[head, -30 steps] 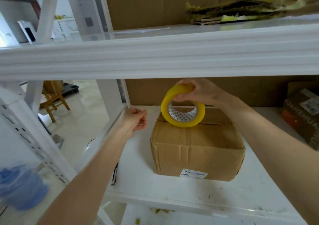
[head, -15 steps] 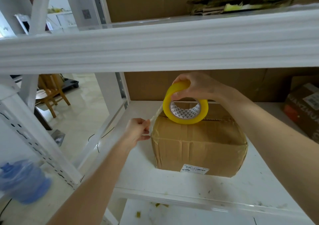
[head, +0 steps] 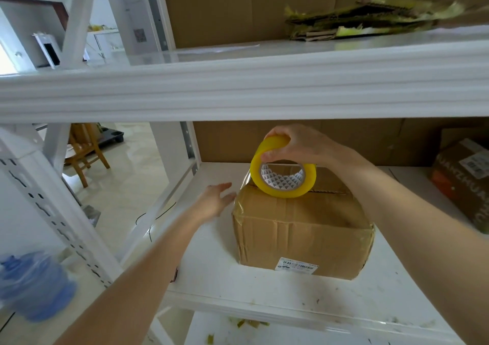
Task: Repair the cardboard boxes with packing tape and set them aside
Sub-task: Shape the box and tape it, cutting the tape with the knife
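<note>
Box at far right point(head: 461, 185): capitals along its side, roughly "UANZHUA", both ends cut off.
Barcode label point(head: 297, 265) on cardboard box point(head: 301, 228): print too small to read.
Sticker point(head: 139, 35) on shelf upright point(head: 133, 3): QR code, blurred.

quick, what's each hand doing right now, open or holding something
Left hand: open, fingers straight, at the left side of the box, holding nothing.
Right hand: grips the tape roll standing on top of the box.

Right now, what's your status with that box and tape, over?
Right hand grips tape roll, standing on cardboard box top. Left hand open, fingers at box's left edge. Nothing blocking the box.
</note>
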